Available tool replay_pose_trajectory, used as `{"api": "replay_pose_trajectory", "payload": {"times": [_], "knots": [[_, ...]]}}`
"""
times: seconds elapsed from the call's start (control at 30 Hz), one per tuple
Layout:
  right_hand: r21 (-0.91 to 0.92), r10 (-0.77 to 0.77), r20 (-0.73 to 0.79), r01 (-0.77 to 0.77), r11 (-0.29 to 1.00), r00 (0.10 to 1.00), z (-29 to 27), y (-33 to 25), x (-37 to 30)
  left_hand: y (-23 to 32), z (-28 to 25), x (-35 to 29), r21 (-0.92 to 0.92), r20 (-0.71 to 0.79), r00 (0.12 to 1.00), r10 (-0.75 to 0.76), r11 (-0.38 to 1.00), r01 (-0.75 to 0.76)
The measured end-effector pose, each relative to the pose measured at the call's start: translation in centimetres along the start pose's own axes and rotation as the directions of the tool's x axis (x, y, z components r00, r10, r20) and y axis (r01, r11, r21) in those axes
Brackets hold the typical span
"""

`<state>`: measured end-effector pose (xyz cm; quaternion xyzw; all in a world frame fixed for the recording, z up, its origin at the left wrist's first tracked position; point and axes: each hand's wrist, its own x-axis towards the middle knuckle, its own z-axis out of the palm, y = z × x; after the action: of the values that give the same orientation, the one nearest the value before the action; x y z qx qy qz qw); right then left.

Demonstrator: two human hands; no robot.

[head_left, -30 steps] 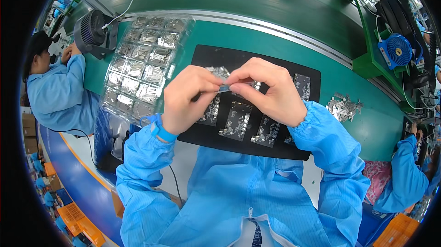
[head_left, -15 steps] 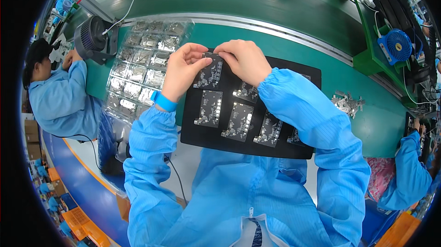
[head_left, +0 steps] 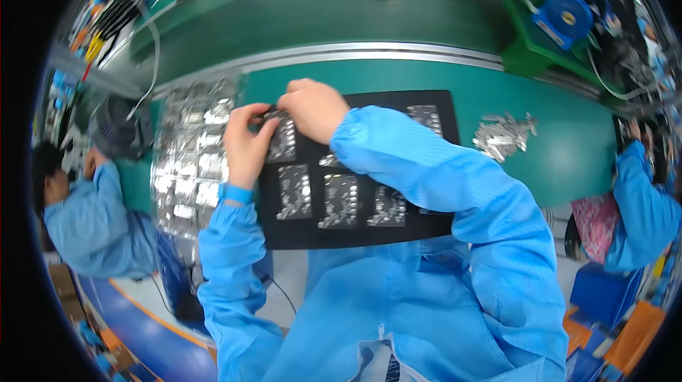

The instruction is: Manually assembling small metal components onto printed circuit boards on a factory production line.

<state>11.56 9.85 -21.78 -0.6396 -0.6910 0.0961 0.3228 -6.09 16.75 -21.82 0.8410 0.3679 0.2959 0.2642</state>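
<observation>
Bare left hand [head_left: 244, 151] and bare right hand [head_left: 312, 110] at a black rectangular circuit board with silvery components [head_left: 283, 142].

Located at the far left of a black rectangular mat [head_left: 316, 238] on a green bench [head_left: 561, 169]. Left thumb and fingers at the board's far-left corner, right fingers bent at its far edge; blurred, impossible to tell whether clamped or apart. To the left, a clear plastic compartmented tray [head_left: 188, 169]; to the right, a loose pile of silvery metal pieces [head_left: 503, 137].
</observation>
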Motion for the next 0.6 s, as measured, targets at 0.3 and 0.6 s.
{"api": "replay_pose_trajectory", "payload": {"times": [0.3, 0.6], "knots": [[-0.058, -0.107, -0.043, 0.104, 0.993, 0.993, -9.4, 0.0, -7.0, 7.9, 1.1, -1.8, 0.11, 0.148, 0.944, 0.294, 0.944, -0.311], [-0.332, 0.33, -0.501, -0.53, 0.78, 0.8, -21.5, 11.1, -23.1, 8.1, 4.9, -1.9, 0.229, 0.398, 0.861, 0.315, 0.875, -0.426]]}}
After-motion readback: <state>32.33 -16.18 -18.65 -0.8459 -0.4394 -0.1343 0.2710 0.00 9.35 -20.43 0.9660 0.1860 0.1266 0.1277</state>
